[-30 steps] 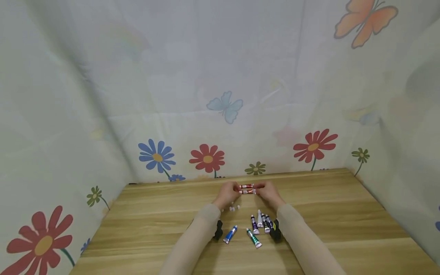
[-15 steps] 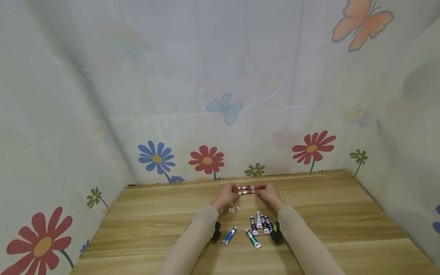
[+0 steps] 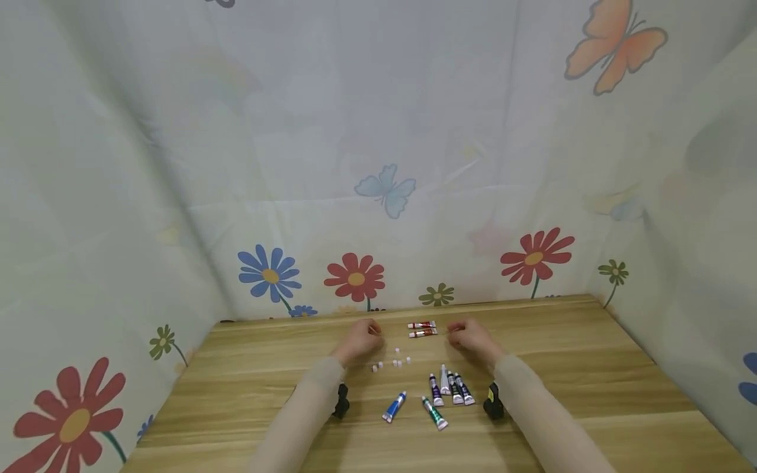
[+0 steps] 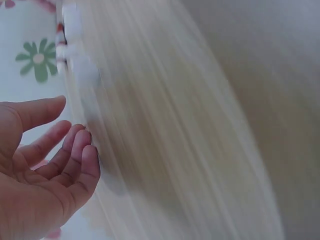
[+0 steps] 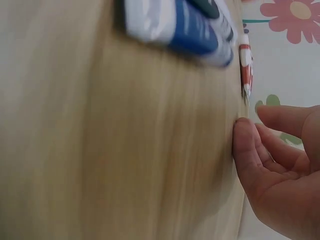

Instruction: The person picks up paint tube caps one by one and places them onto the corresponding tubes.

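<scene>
Two paint tubes lie side by side at the back of the table: a red paint tube and, just nearer, an orange-red paint tube. My left hand is to their left, holding nothing, its fingers loosely bent and the thumb apart in the left wrist view. Just right of the tubes, my right hand is empty too, with thumb and fingers parted in the right wrist view. Between the hands and nearer me lie several small white caps.
A blue paint tube and a green paint tube lie nearest me. Behind the green one, a purple tube, a white tube and dark tubes are grouped. Patterned cloth borders the wooden table.
Both hands have let go of the two reddish tubes' ends and moved apart, the left hand further left, the right slightly right. The tubes stay lying side by side.
</scene>
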{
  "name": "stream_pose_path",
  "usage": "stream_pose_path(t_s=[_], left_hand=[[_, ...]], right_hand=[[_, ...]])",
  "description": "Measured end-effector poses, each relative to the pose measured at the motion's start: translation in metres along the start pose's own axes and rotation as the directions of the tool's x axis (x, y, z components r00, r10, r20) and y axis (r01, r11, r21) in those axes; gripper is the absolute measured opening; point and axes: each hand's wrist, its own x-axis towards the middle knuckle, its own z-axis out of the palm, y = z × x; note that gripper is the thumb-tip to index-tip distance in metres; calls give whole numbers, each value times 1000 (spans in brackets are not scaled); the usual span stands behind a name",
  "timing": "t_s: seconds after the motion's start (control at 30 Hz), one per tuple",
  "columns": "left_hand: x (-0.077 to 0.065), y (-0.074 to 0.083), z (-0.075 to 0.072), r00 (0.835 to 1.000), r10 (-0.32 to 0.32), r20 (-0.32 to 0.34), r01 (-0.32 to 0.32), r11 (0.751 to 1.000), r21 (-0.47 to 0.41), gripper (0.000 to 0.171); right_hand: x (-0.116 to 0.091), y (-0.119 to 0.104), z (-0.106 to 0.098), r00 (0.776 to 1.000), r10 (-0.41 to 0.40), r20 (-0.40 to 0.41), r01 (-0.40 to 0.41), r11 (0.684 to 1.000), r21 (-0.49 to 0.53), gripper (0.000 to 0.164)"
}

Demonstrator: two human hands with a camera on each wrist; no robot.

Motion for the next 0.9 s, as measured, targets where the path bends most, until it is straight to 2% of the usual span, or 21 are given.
stream_pose_path(t_s=[0.17, 0.33, 0.43, 0.6, 0.67, 0.77, 0.9], left_hand=[[-15, -17, -15, 1000, -1, -13, 2, 999, 48, 19], [-28, -24, -22, 996, 85, 13, -86, 991, 99, 14], [-39, -24, -25, 992, 123, 38, -126, 986, 107, 12], [-60, -21, -26, 986, 161, 42, -166, 976, 142, 12], [-69, -20, -27, 983, 178, 40, -182, 972, 146, 13], [-83, -19, -28, 980, 193, 43, -197, 971, 134, 13], [-94, -19, -30, 982, 183, 37, -187, 975, 117, 13]], right_hand=[[-9, 6, -16, 998, 3, 56, -2, 1000, -20, 37], [-23, 11, -32, 996, 15, 84, -6, 995, -101, 34], [-34, 8, -38, 996, 11, 94, 5, 986, -167, 34], [-52, 4, -41, 992, -26, 120, 57, 964, -261, 32], [-60, 4, -41, 988, -48, 148, 88, 957, -276, 32], [-73, 5, -39, 985, -42, 166, 86, 959, -269, 31], [-89, 4, -35, 981, -50, 188, 100, 957, -271, 30]])
